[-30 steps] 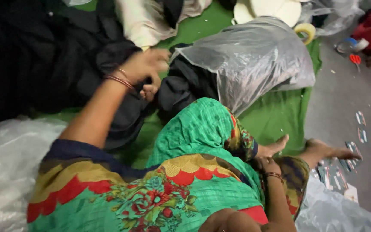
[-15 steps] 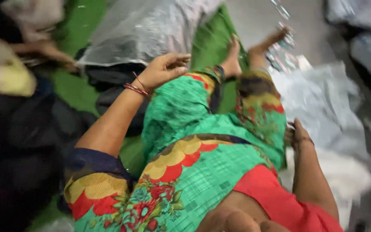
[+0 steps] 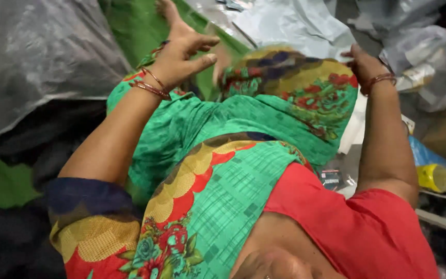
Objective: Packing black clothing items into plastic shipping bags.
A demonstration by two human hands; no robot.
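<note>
My left hand (image 3: 181,49), with thin red bangles at the wrist, hovers above my bent knee with its fingers spread and nothing in it. My right hand (image 3: 363,64), also bangled, lies at the edge of the patterned cloth over my other knee (image 3: 305,82), against a white plastic sheet (image 3: 285,23). Its fingers are curled and partly hidden, so any grip is unclear. My green patterned dress (image 3: 233,170) fills the middle of the view. One bare foot (image 3: 169,10) shows at the top.
A big clear plastic bag (image 3: 37,62) lies at the left on a green mat (image 3: 135,26), with black cloth (image 3: 32,155) below it. Crumpled plastic bags (image 3: 429,51), a yellow round object (image 3: 433,178) and a small packet (image 3: 331,179) sit at the right.
The view has swung to the right. My left hand has come off the black cloth and hangs open over my knee. My right hand has lifted from the floor to the white sheet.
</note>
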